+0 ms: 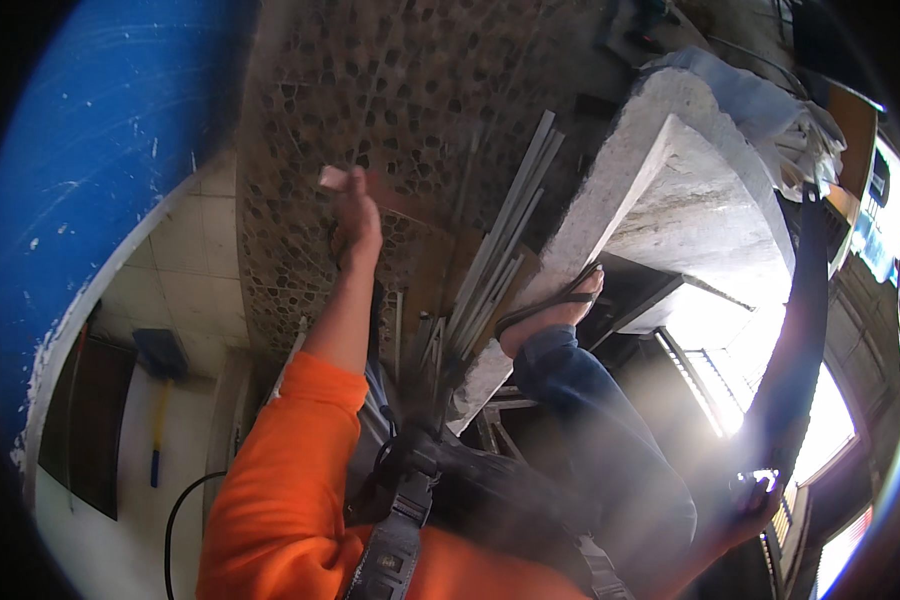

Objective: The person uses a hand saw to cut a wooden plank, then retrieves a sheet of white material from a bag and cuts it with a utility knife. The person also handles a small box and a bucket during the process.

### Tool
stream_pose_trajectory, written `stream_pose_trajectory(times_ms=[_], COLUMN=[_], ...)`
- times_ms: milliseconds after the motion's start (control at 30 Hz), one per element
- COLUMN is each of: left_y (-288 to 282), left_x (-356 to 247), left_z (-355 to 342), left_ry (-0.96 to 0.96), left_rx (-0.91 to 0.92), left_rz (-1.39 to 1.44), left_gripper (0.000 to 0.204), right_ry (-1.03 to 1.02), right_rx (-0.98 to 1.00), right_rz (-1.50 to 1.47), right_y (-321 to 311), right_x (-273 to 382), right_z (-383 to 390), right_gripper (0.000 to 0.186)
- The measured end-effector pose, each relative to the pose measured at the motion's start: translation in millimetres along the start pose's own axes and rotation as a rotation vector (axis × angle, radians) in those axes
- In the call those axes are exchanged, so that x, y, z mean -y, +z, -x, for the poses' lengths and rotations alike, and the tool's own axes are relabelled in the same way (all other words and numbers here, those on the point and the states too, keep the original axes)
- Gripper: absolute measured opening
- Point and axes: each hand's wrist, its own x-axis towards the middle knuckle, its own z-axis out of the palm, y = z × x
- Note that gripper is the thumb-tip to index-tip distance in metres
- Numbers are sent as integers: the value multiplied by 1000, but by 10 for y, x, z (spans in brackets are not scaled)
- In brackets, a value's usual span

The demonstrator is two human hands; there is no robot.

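My left hand, at the end of an orange sleeve and a little blurred, reaches out over pebble-patterned tiles, closed on a small pale pinkish block. At the lower right my right hand, partly lost in glare, grips the handle of a long dark tool, which looks like a handsaw and stands up along the right. My sandaled foot rests against a rough white concrete slab. Thin grey metal lengths lie just left of the slab, right of my left forearm.
A blue painted surface fills the upper left. Beside it are white tiles, a dustpan with a yellow handle, and a black cable. Grey-white cloth lies at the slab's top, and a bright window is at the right.
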Motion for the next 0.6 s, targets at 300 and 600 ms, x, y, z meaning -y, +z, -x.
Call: stream_pose_trajectory(times_ms=[300, 600], left_y=[-413, -1427], left_x=[-1078, 338], left_z=[365, 1297], left_ry=[230, 69], left_rx=[53, -202], left_rz=[181, 320], left_gripper=[48, 53], right_ry=[-194, -524], right_rx=[419, 688], right_rz=[271, 744], right_y=[458, 3960], right_x=[-467, -3285], right_z=[735, 1148], right_gripper=[20, 53])
